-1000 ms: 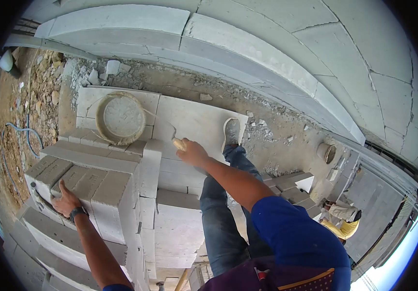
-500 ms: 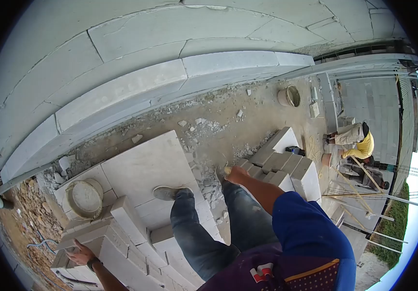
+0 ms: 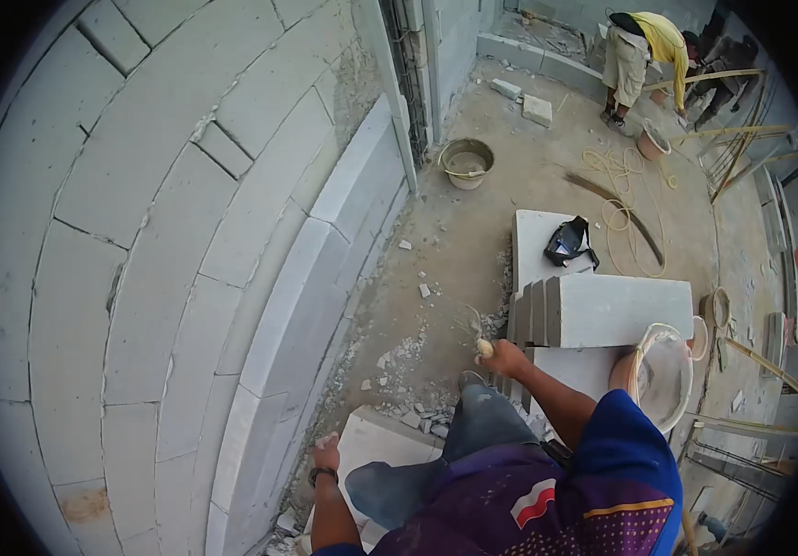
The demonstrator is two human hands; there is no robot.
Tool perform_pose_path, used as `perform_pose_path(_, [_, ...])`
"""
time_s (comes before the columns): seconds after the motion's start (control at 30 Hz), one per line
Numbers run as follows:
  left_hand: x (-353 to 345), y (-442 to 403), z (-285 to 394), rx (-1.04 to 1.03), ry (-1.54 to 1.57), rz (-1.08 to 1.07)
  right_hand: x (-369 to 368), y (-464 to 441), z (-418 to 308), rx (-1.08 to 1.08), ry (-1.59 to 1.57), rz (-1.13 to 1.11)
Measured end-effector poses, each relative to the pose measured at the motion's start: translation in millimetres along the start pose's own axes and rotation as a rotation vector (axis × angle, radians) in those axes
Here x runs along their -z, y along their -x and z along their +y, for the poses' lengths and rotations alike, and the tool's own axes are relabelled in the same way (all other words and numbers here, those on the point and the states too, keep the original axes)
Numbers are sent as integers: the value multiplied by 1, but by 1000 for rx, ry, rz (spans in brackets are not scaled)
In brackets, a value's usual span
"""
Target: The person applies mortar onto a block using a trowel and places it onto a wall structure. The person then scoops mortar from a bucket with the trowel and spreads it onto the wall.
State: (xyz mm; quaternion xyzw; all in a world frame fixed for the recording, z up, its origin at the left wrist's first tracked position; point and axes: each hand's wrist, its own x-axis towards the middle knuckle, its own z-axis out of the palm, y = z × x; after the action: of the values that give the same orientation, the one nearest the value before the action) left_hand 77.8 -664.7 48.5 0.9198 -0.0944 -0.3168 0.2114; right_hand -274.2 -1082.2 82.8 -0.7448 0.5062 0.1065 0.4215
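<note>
My right hand is closed around the pale handle of a trowel; its blade shows only faintly against the floor. The hand is beside a stack of light grey blocks. My left hand, with a dark band at the wrist, hangs between the block wall and a pale slab. Its fingers look loosely apart, and nothing shows in them.
A mortar bucket stands by the wall, another bucket by my right arm. A black bag lies on a block. Rubble and a yellow hose lie on the floor. A person in yellow bends at the back.
My view has swung to the right. My left hand has come off the block stack near the mortar bucket and is now near the wall. My right hand still grips the trowel.
</note>
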Motion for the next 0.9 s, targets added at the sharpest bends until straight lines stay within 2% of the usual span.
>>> perform_pose_path(0.07, [-33,-52,67,-160,-3,-103,20,2,19,-2,-143,102])
perform_pose_path(0.13, [-43,-43,188,-305,185,-187,55,18,5,-16,-270,199])
perform_pose_path(0.2, [-41,-26,304,-446,55,-257,94,33,-4,17,-317,215])
perform_pose_path(0.27, [-56,-40,365,-509,50,-367,117,32,0,24,-278,242])
perform_pose_path(0.3, [-65,-49,388,-537,53,-425,121,24,6,-50,-259,208])
perform_pose_path(0.43, [-95,-98,452,-539,-41,-543,134,-8,10,-228,-202,318])
perform_pose_path(0.57, [-137,-183,468,-487,-220,-657,144,-49,-2,-381,-295,319])
perform_pose_path(0.73, [-136,-250,524,-498,-501,-699,162,-104,-27,-550,-343,326])
perform_pose_path(0.9, [-138,-292,600,-498,-499,-767,201,-154,-50,-566,-404,497])
